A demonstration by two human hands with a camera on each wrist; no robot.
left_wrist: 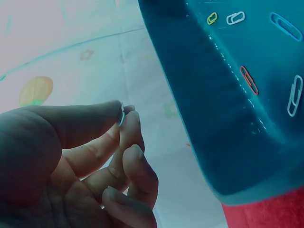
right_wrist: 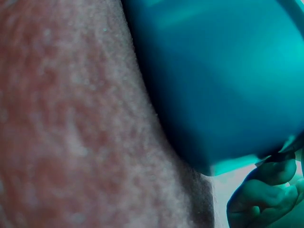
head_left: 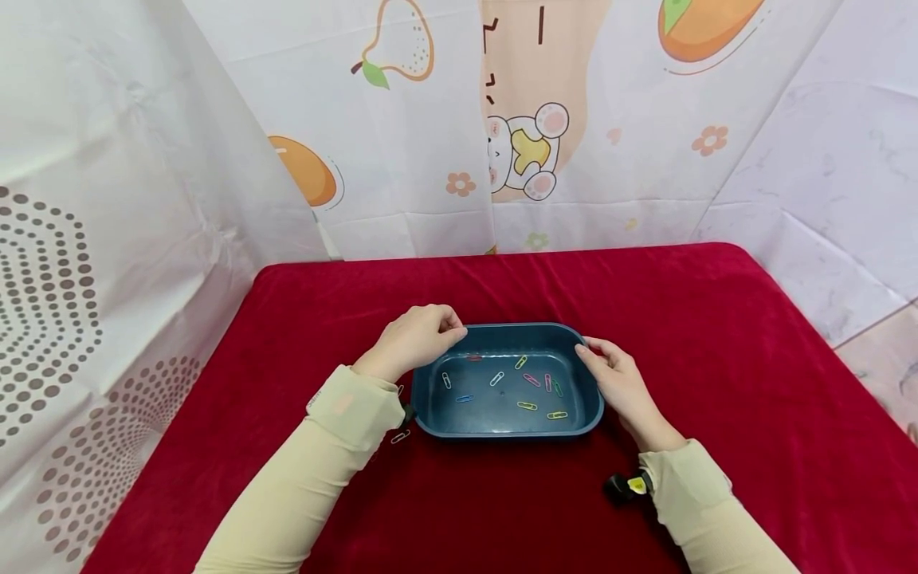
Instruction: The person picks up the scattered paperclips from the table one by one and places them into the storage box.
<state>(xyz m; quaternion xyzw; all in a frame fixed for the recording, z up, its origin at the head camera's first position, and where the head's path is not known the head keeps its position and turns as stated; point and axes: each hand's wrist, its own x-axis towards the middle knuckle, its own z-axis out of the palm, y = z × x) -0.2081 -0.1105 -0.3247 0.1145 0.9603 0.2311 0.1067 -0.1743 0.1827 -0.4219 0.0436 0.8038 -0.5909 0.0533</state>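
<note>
A dark blue plastic tray [head_left: 502,436] stands on the red cloth, with several coloured paper clips scattered over its floor, among them a blue paper clip [head_left: 464,398] and a green paper clip [head_left: 557,388]. Over the tray's far left corner is my left hand [head_left: 417,341]. Between its thumb and index finger it pinches a pale paper clip [left_wrist: 122,115], seen edge-on in the left wrist view; the other fingers are bent. At the tray's right end my right hand [head_left: 622,384] grips the rim, thumb on top and fingers round the outside.
Left of the tray, a pale paper clip [head_left: 400,436] lies on the red cloth [head_left: 337,295], with another paper clip [head_left: 400,390] partly behind the left wrist. White printed curtains [head_left: 416,159] hang behind the table and along its left side.
</note>
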